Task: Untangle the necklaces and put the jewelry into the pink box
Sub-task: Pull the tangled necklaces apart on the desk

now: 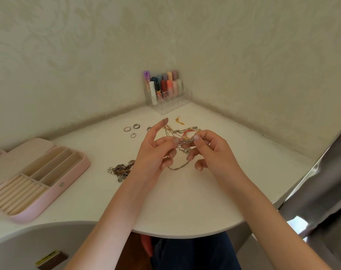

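Observation:
A tangle of thin silver and gold necklaces is stretched between my two hands above the white table. My left hand pinches a chain with thumb and fingers, its index finger raised with a chain looped over it. My right hand pinches the knot from the other side. A loop of chain hangs down between them. The open pink box lies at the left with bare compartments and ring rolls. A second heap of dark chains lies left of my left wrist.
Several rings lie on the table beyond my left hand, and a gold earring lies further back. A clear organizer with lipsticks stands in the corner. The table's rounded front edge is near me; grey fabric hangs at right.

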{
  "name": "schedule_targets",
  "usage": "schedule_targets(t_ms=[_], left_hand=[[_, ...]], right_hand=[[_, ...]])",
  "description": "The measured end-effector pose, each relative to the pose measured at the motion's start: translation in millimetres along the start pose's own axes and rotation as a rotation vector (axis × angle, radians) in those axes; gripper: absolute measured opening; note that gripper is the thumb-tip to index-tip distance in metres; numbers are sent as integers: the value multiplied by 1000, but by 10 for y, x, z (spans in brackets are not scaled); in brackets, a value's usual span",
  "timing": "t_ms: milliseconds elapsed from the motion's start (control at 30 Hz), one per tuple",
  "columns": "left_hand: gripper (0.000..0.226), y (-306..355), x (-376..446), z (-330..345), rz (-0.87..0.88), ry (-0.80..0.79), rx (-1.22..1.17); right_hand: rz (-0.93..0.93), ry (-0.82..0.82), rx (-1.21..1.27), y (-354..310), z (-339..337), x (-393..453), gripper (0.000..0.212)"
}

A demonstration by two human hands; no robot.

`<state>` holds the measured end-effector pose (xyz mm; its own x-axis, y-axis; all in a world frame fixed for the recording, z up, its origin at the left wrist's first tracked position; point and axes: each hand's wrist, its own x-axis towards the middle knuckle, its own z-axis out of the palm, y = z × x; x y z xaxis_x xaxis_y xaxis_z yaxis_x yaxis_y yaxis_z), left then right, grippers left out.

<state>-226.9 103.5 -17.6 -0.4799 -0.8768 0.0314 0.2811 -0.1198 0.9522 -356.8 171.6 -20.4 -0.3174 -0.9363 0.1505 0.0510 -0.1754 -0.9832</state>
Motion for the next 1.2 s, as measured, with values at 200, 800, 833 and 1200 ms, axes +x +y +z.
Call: schedule_targets(t_ms=[200, 800, 833, 1200], left_hand=[[57, -3, -2, 0, 9, -21, 49], [52, -20, -21, -3, 70, 39, 156], [53, -20, -21, -3, 76, 42, 160], [36, -59, -19, 33, 69, 78, 298]], right_hand=[[58, -13, 98, 10, -16, 8, 11], [113, -100, 111, 99, -83, 40, 15], [93, -93, 75, 106, -78, 40, 16], [49, -58, -86, 131, -4, 68, 31]])
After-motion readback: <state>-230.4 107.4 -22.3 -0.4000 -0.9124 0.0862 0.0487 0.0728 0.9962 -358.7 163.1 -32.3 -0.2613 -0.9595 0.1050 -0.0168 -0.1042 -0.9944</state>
